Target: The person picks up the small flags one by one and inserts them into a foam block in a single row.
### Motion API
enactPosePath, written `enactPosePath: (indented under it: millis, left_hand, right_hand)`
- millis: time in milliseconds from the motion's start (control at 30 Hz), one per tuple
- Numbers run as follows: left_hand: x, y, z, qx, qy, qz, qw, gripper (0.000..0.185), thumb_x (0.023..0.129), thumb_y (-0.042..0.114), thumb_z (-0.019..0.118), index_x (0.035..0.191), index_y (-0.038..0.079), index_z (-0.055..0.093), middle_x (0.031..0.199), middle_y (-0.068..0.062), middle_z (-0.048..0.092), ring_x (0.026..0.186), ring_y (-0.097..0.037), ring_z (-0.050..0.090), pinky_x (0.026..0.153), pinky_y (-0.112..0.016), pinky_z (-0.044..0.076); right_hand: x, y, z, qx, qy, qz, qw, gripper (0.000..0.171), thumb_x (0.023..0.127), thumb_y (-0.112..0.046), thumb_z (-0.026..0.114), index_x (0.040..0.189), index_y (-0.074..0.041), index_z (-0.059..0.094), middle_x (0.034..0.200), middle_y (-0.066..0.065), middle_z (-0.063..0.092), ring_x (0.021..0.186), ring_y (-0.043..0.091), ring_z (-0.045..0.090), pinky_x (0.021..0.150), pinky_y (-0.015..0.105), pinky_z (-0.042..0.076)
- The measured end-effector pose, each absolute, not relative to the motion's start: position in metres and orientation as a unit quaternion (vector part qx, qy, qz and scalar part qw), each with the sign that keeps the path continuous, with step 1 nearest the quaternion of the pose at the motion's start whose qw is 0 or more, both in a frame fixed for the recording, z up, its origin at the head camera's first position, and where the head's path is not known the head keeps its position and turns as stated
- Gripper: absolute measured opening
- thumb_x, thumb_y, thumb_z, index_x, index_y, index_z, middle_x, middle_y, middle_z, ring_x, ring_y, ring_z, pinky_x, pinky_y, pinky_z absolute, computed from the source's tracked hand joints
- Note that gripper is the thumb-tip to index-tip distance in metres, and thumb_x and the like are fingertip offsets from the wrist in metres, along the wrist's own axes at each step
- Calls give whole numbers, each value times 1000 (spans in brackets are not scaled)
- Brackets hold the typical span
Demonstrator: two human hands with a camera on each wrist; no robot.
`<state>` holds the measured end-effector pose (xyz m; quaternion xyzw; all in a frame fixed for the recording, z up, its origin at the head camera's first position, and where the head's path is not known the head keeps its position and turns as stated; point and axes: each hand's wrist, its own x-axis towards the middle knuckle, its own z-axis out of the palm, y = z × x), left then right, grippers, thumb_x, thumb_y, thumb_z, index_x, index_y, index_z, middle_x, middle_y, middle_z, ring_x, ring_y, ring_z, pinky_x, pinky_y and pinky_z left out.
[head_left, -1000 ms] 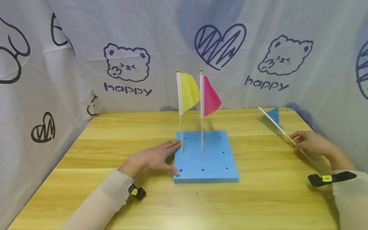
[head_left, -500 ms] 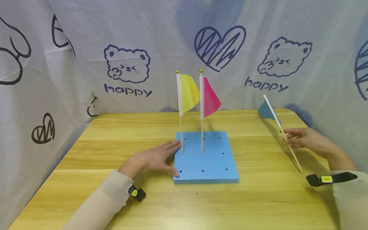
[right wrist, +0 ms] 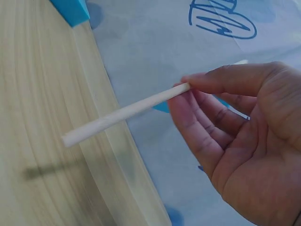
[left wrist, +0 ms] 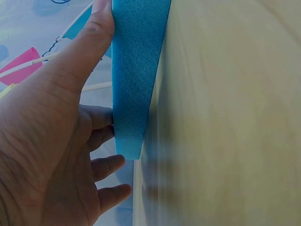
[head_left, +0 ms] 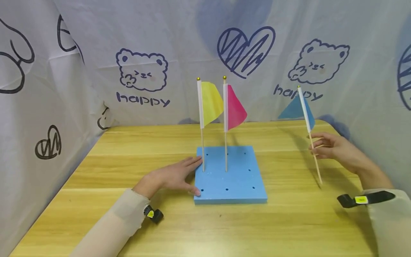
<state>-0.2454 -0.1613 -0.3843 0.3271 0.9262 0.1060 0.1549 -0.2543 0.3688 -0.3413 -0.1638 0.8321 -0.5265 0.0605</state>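
Observation:
A blue foam block (head_left: 237, 178) with several holes lies on the wooden table (head_left: 289, 221). A yellow flag (head_left: 210, 102) and a pink flag (head_left: 235, 107) stand upright in its back row. My left hand (head_left: 174, 176) rests flat against the block's left edge (left wrist: 134, 84), fingers straight, thumb at the near corner. My right hand (head_left: 334, 149) pinches the stick (right wrist: 124, 112) of a blue flag (head_left: 297, 109) to the right of the block, nearly upright, its lower end just above the table.
White cloth printed with bears, hearts and "happy" (head_left: 142, 98) walls the table at the back and both sides. Black wrist straps (head_left: 366, 199) sit on both sleeves.
My right hand has raised the blue flag from a low slant to nearly upright and moved it left toward the block. My left hand has stayed put.

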Motion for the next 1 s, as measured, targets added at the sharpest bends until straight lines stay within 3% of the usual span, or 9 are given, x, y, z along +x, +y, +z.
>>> enactPosePath:
  millis: [467, 1000]
  left_hand:
    - [-246, -161, -383, 333, 925, 106, 151, 118, 71, 85, 54, 159, 25, 4, 164, 4, 1, 149, -22, 6, 116, -45, 21]
    - [-244, -160, -377, 336, 925, 101, 147, 119, 70, 85, 54, 159, 22, 5, 164, 2, 3, 148, -22, 10, 116, -44, 22]
  right_hand:
    - [-251, 341, -336, -200, 781, -592, 8, 40, 96, 3, 58, 132, -14, 53, 98, 1, 68, 88, 12, 68, 75, 26, 57]
    - [-248, 295, -322, -187, 783, -590, -61, 38, 95, 1, 61, 129, -16, 56, 97, 1, 67, 85, 13, 67, 74, 25, 57]
